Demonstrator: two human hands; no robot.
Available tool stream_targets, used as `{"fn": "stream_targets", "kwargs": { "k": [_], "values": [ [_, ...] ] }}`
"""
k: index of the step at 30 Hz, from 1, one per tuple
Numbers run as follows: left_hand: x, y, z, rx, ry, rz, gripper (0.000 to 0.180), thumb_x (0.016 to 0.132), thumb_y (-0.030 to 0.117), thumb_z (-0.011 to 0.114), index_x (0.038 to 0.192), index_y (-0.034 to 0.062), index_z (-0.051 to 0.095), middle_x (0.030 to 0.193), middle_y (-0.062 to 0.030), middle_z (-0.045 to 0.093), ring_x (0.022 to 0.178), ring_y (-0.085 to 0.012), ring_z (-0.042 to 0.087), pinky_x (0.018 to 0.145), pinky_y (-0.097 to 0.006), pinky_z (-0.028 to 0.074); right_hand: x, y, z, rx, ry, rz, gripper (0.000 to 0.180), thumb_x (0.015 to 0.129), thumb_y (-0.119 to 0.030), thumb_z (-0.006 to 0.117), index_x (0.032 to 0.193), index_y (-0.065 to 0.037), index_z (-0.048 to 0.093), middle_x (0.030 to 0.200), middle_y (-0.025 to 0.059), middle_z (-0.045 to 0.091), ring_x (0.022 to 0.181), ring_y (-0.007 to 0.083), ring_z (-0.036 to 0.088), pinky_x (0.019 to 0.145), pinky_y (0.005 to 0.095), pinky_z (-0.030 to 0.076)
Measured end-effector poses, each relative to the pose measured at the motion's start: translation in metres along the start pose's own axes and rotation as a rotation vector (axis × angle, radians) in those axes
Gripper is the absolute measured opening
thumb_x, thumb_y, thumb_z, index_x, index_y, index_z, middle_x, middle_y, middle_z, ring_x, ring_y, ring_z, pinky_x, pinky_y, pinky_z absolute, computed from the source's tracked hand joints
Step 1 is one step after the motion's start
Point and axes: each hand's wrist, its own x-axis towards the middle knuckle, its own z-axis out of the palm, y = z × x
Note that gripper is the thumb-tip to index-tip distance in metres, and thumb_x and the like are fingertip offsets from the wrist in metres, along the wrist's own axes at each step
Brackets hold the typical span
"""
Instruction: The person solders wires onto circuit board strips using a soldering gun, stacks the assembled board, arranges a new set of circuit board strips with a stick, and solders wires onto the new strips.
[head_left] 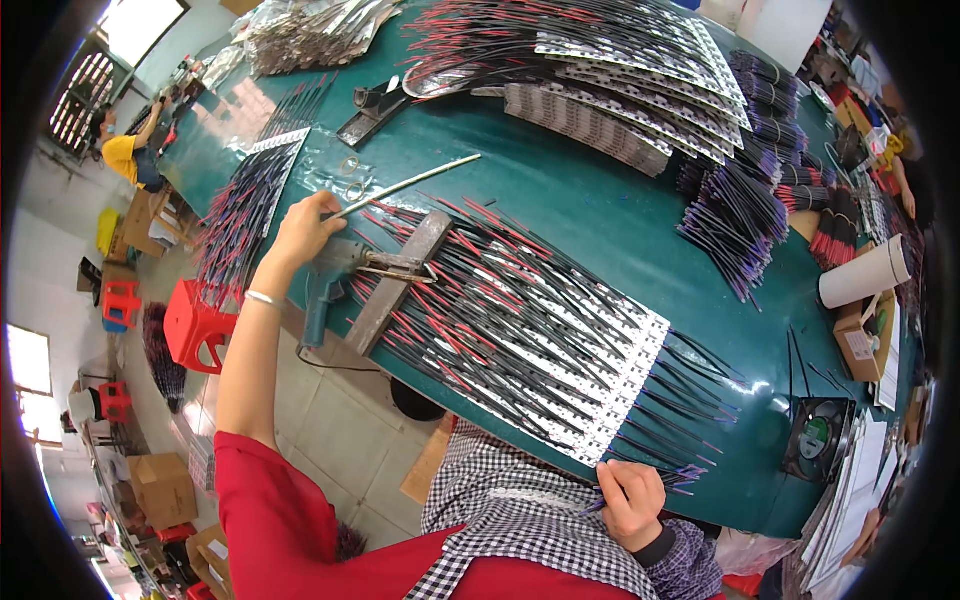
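A white perforated board (pixel 620 390) with rows of black and red wires lies on the green table in front of me. A grey metal bar (pixel 385 310) rests across the wires' left part. My left hand (pixel 303 232) is closed around the near end of a thin pale rod (pixel 415 178), which points to the far right. Just below that hand is a soldering gun (pixel 320 310) with a teal handle, its tip reaching over the bar. My right hand (pixel 632 502) is closed at the board's near right corner, by purple-tipped wire ends (pixel 685 478); what its fingers pinch is mostly hidden.
Stacked wired boards (pixel 640 90) stand at the far side, beside purple-tipped wire bundles (pixel 740 220). Another wired board (pixel 250 205) lies left. A small black fan (pixel 820 440) sits at the right, below a white roll (pixel 865 272). Red stools (pixel 195 325) stand on the floor.
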Motion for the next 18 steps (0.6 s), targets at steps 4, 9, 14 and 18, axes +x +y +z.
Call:
{"fn": "stream_targets", "kwargs": {
  "k": [4, 9, 14, 18],
  "values": [
    [0.017, -0.018, 0.01, 0.017, -0.253, -0.062, 0.024, 0.087, 0.019, 0.073, 0.097, -0.0001, 0.062, 0.094, -0.0236, 0.069, 0.093, -0.0427, 0.065, 0.08, -0.046, 0.051, -0.003, 0.0, -0.007, 0.024, -0.038, 0.039, 0.034, 0.071, 0.001, 0.068, 0.105, 0.004, 0.073, 0.098, 0.0143, 0.069, 0.088, 0.027, 0.067, 0.073, 0.0364, 0.055],
    [-0.007, -0.027, -0.022, -0.175, -0.076, -0.164, 0.015, 0.099, 0.011, 0.058, 0.091, 0.0007, 0.051, 0.072, -0.0089, 0.054, 0.065, -0.0191, 0.054, 0.06, -0.035, 0.046, 0.009, 0.006, -0.02, 0.086, -0.023, 0.012, 0.043, 0.073, 0.0, 0.07, 0.116, 0.003, 0.07, 0.093, 0.0108, 0.068, 0.084, 0.0248, 0.066, 0.071, 0.0345, 0.054],
    [-0.082, 0.02, -0.056, -0.669, 0.097, -0.224, 0.011, 0.104, 0.012, 0.053, 0.11, 0.0049, 0.06, 0.075, 0.0024, 0.051, 0.061, -0.0037, 0.046, 0.052, -0.019, 0.034, 0.001, 0.013, -0.05, 0.114, 0.116, 0.197, 0.046, 0.075, 0.007, 0.071, 0.121, 0.001, 0.068, 0.078, 0.0076, 0.066, 0.054, 0.0202, 0.059, 0.05, 0.03, 0.046],
    [-0.21, 0.139, -0.046, -0.749, 0.075, -0.401, 0.019, 0.101, 0.015, 0.061, 0.117, 0.0058, 0.064, 0.079, 0.0067, 0.054, 0.059, 0.0005, 0.042, 0.048, -0.018, 0.03, 0.031, 0.023, -0.071, 0.373, 0.259, 0.542, 0.028, 0.095, 0.003, 0.061, 0.121, -0.001, 0.068, 0.077, 0.0054, 0.067, 0.048, 0.0081, 0.05, 0.045, 0.0242, 0.037]
  ]
}}
